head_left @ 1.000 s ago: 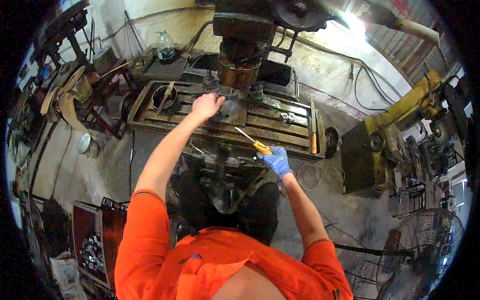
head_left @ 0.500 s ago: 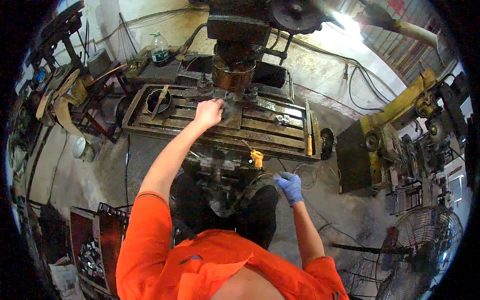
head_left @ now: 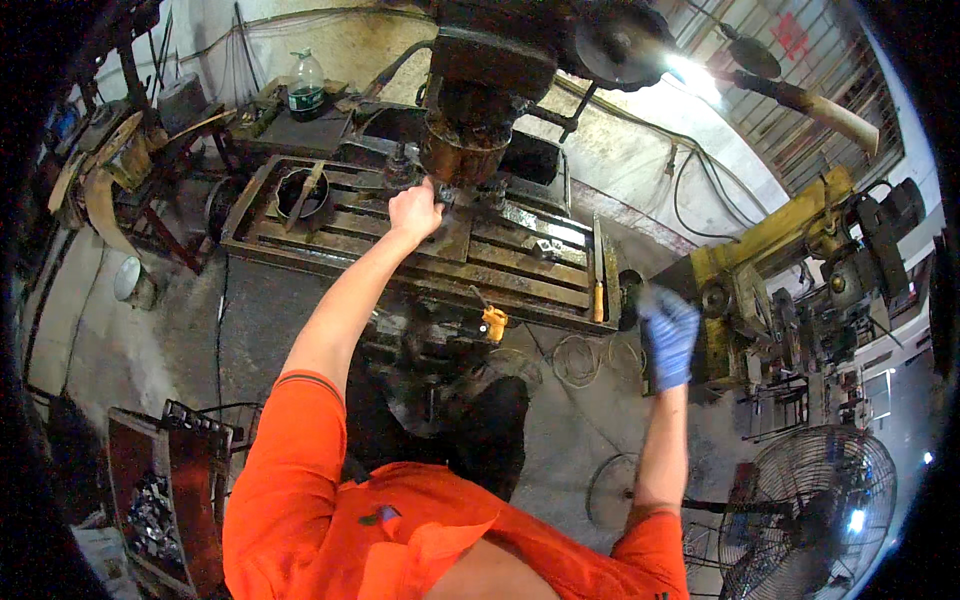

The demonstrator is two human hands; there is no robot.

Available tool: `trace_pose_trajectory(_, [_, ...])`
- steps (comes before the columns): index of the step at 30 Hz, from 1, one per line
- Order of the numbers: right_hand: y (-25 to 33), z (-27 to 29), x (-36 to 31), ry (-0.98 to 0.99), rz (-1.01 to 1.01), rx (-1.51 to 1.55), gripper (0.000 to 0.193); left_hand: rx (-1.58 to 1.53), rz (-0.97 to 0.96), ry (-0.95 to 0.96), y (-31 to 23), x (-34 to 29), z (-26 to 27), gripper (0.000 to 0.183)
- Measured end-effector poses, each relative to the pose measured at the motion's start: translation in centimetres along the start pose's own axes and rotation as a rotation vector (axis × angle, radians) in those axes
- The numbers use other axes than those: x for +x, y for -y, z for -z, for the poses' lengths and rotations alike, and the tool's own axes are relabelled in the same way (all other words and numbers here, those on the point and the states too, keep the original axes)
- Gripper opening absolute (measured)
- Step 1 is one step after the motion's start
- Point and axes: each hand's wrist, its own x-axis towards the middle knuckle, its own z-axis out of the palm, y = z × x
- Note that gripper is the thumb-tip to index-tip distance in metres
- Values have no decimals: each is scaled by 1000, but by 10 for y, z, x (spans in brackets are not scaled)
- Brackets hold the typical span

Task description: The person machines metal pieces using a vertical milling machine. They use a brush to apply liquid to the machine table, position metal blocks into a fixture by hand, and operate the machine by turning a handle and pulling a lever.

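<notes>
My bare left hand point(head_left: 415, 210) is closed just below the dark spindle head point(head_left: 465, 150) of a milling machine. Its fingers curl at a small dark metal part, too hidden to name. My right hand point(head_left: 670, 342), in a blue-grey glove, is raised beside the right end of the slotted machine table point(head_left: 500, 268). Motion blurs its fingertips, so their grip cannot be made out. Nearest to it is a dark round handwheel point(head_left: 630, 298); whether they touch is unclear.
On the table are a black pot point(head_left: 302, 195) with a brush, small metal blocks point(head_left: 545, 249) and a file with a yellow handle point(head_left: 599, 300). A yellow-handled tool point(head_left: 494, 322) hangs at the front edge. A floor fan point(head_left: 810, 515) stands at lower right.
My right hand has risen forward and to the right, up beside the table's end. The left has moved slightly closer to the spindle. The whole view has shifted a little.
</notes>
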Motion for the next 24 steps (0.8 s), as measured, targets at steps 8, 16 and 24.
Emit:
trace_pose_trajectory(8, [195, 96, 152, 294, 707, 757, 44, -225, -95, 67, 24, 16, -12, 34])
trace_pose_trajectory(16, [172, 52, 105, -462, 766, 64, 31, -201, 66, 258, 24, 25, -1, 39])
trace_pose_trajectory(24, [139, 13, 73, -99, 791, 579, 36, -216, 31, 73, 32, 25, -18, 38])
